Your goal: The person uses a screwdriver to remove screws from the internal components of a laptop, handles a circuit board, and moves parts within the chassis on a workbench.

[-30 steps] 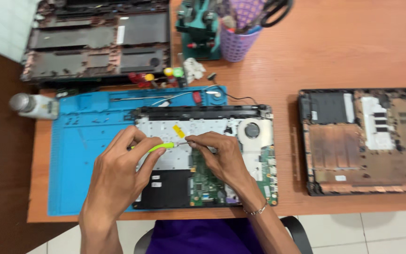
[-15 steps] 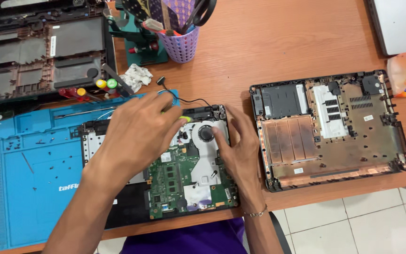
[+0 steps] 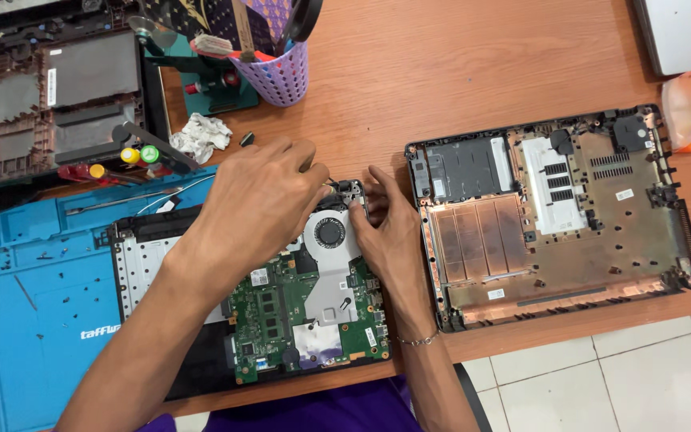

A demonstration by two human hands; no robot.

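Both of your hands rest on the top corner of the opened laptop with its green circuit board (image 3: 281,320) and round grey cooling fan (image 3: 329,234). Your left hand (image 3: 253,212) curls its fingers over the board's upper edge just left of the fan, hiding what they pinch; I cannot tell whether it grips anything. Your right hand (image 3: 389,236) lies just right of the fan, fingers pressed loosely against the corner. Above the fan, a lilac plastic basket (image 3: 281,76) holds tools, cut off by the frame.
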